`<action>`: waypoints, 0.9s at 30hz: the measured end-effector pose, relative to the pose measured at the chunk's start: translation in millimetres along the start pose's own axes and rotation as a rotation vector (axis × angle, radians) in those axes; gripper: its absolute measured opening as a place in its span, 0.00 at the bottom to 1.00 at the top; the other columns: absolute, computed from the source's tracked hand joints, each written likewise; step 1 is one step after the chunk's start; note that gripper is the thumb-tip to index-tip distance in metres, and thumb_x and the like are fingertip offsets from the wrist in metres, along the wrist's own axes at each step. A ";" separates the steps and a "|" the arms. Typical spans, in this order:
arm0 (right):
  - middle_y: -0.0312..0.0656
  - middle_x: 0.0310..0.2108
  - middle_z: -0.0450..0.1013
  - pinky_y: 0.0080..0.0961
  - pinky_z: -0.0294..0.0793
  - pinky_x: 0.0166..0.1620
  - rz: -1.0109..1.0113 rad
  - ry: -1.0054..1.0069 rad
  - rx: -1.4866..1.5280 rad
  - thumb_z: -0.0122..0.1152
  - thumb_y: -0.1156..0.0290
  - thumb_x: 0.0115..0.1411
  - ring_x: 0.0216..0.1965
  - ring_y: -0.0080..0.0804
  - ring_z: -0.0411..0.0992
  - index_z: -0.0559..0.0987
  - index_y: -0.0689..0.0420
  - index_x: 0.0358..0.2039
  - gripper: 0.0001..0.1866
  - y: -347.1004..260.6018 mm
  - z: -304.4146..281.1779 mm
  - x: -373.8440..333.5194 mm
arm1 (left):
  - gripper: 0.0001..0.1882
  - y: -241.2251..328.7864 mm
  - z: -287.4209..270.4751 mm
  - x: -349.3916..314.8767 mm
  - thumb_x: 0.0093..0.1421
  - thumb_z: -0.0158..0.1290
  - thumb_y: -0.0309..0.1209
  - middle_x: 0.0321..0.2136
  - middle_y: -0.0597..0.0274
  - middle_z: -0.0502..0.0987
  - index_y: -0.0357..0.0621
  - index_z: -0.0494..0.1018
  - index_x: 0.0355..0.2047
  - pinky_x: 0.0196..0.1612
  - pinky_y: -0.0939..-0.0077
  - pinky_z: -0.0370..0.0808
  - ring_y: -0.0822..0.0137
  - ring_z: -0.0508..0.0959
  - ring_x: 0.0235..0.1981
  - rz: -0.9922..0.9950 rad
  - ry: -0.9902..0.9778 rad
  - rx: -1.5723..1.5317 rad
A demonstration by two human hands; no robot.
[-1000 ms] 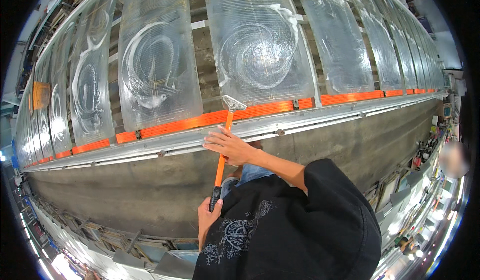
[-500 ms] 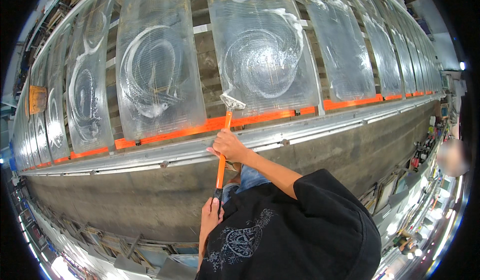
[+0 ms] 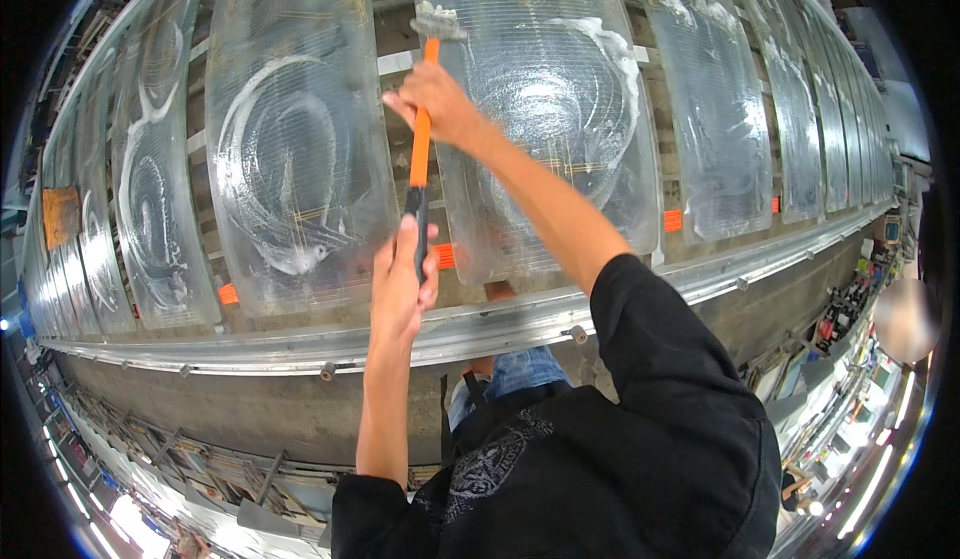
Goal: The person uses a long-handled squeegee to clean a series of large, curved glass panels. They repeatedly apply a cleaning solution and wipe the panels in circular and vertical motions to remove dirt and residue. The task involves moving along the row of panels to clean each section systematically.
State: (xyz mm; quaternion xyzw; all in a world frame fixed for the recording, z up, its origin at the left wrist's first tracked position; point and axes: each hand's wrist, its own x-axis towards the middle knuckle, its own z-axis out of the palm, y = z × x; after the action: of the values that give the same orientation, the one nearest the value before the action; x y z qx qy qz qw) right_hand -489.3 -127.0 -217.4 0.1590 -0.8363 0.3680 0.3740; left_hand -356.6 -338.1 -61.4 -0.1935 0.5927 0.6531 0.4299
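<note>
My right hand (image 3: 438,104) is wrapped round the orange shaft of a long-handled scraper (image 3: 420,161), a short way below its head. Farther down, my left hand (image 3: 402,277) grips the black end of the handle, its thumb lying along it. The wide metal head has whitish foam on it and is blurred. It lies at the left edge of a wet, ribbed translucent panel (image 3: 555,44), next to the gap beside it. Foam swirls in a ring across that panel. Whether the blade touches the surface I cannot tell.
More foamy panels, such as the left one (image 3: 290,139), stand side by side on a frame with gaps between. A metal rail (image 3: 480,321) runs along their near edge. Orange strips (image 3: 672,221) show below the panels. An orange-brown block (image 3: 61,219) is at far left.
Both hands and the scraper have moved forward, away from my body. Its head has gone from the panel's near edge up along its left side, and foam now sits on it.
</note>
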 end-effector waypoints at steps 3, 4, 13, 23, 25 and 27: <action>0.41 0.18 0.61 0.41 0.62 0.34 0.063 -0.030 -0.014 0.71 0.68 0.59 0.26 0.45 0.62 0.65 0.53 0.15 0.24 -76.0 -0.8 -57.4 | 0.28 -62.0 -31.3 -60.8 0.76 0.43 0.54 0.17 0.71 0.66 0.38 0.73 0.49 0.11 0.83 0.53 0.81 0.60 0.10 -0.088 0.041 0.067; 0.40 0.18 0.61 0.41 0.62 0.34 0.072 -0.058 -0.002 0.71 0.67 0.59 0.26 0.45 0.62 0.65 0.52 0.15 0.24 -110.4 -1.5 -79.1 | 0.27 -96.3 -50.8 -87.0 0.76 0.43 0.53 0.16 0.72 0.66 0.38 0.73 0.49 0.12 0.83 0.53 0.81 0.59 0.10 -0.083 0.050 0.100; 0.38 0.19 0.58 0.39 0.63 0.35 0.262 -0.131 0.049 0.73 0.69 0.56 0.25 0.41 0.60 0.62 0.52 0.16 0.25 -327.2 -16.2 -190.4 | 0.26 -219.7 -133.9 -245.5 0.76 0.47 0.42 0.20 0.71 0.67 0.40 0.67 0.68 0.25 0.82 0.63 0.79 0.66 0.20 -0.044 0.066 0.281; 0.40 0.18 0.59 0.39 0.59 0.33 0.069 0.010 0.016 0.73 0.71 0.58 0.24 0.42 0.60 0.61 0.54 0.15 0.26 -63.9 8.3 -45.1 | 0.26 -53.3 -24.3 -45.1 0.77 0.44 0.48 0.16 0.72 0.65 0.54 0.63 0.69 0.09 0.84 0.54 0.80 0.60 0.09 -0.007 0.043 0.076; 0.40 0.18 0.62 0.38 0.60 0.33 0.000 0.092 0.022 0.73 0.70 0.58 0.24 0.42 0.61 0.62 0.53 0.15 0.26 -5.0 9.3 -11.2 | 0.25 -13.2 -12.5 6.5 0.76 0.45 0.50 0.17 0.73 0.65 0.55 0.64 0.68 0.10 0.85 0.54 0.82 0.59 0.09 0.027 -0.004 0.096; 0.39 0.19 0.63 0.38 0.60 0.33 0.011 0.019 -0.027 0.73 0.70 0.59 0.24 0.41 0.62 0.63 0.53 0.15 0.26 22.7 6.4 9.3 | 0.28 13.3 -1.0 24.6 0.76 0.45 0.49 0.18 0.72 0.65 0.55 0.62 0.71 0.11 0.85 0.54 0.82 0.59 0.10 -0.004 0.007 0.034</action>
State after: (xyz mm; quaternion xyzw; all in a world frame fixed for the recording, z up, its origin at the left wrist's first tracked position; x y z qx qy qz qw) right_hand -511.1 -116.2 -224.6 0.1458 -0.8385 0.3602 0.3820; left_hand -381.1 -329.9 -72.3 -0.1894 0.6048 0.6413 0.4326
